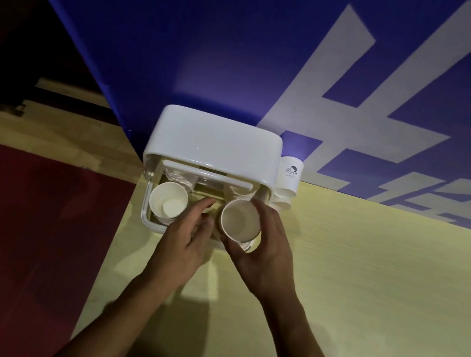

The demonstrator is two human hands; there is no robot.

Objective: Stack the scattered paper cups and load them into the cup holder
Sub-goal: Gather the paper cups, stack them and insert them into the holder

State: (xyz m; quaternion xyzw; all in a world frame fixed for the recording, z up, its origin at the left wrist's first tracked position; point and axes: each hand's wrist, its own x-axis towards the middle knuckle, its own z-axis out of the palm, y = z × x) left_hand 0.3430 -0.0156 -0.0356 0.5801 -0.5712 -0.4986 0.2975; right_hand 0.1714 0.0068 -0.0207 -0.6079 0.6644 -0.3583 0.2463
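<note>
A white plastic cup holder (214,143) sits at the middle of the frame on a pale wood-grain tabletop (364,295), its back against a blue wall banner (191,29) with large white characters. The holder has a rounded lid on top and an open tray front.

Two open paper cups show clearly inside the tray. The left cup (167,204) stands upright at the left side of the tray, mouth up, with no hand on it; whether it is one cup or several nested cannot be told. The right cup (240,220) is at the right side of the tray, mouth up, with more rims showing just below it, so it looks like the top of a stack; the number in it cannot be counted.

On the holder's right outer side, at centre right of the frame, hangs a side cup stack (289,178) with a small printed figure on the top cup; roughly three rims show.

Two bare hands reach in from the bottom of the frame. The right hand (265,252) is curled around the right cup, fingers wrapping its far and near sides. The left hand (186,235) is half open, fingers (202,205) extended into the tray between the two cups, gripping nothing visible.

A red floor area (13,233) fills the lower left.
</note>
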